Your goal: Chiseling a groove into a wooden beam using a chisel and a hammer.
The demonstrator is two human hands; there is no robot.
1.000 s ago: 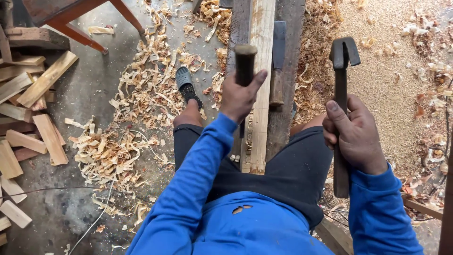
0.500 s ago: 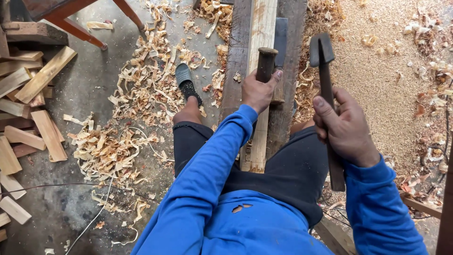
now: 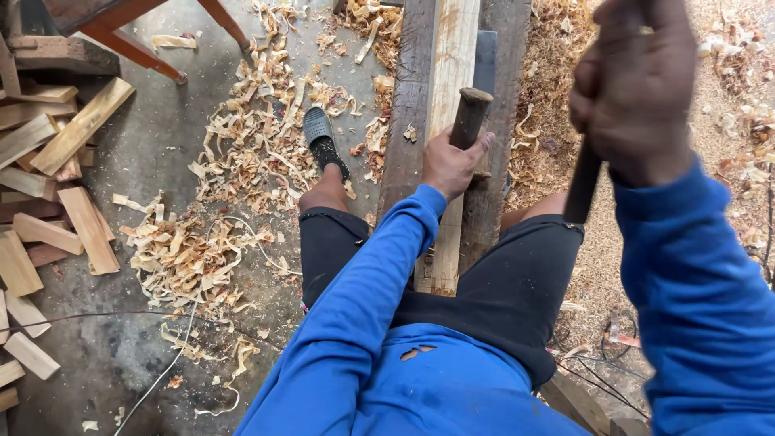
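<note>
Left hand [image 3: 449, 164] fingers wrapped round chisel handle [image 3: 469, 115] on pale plank [image 3: 446, 89] | right hand [image 3: 634, 85] fingers clenched on hammer handle [image 3: 581, 187], right of plank

Grey concrete floor [image 3: 153, 137], daylight, soft shadows. Pale curled wood shavings [image 3: 242, 161] scattered centre-left of frame. Stack of short wood offcuts [image 3: 48, 194] along left edge. Red-brown furniture legs [image 3: 137, 48] upper left. Sawdust heap [image 3: 726, 121] right side. Thin cable [image 3: 161, 371] lower left.
</note>
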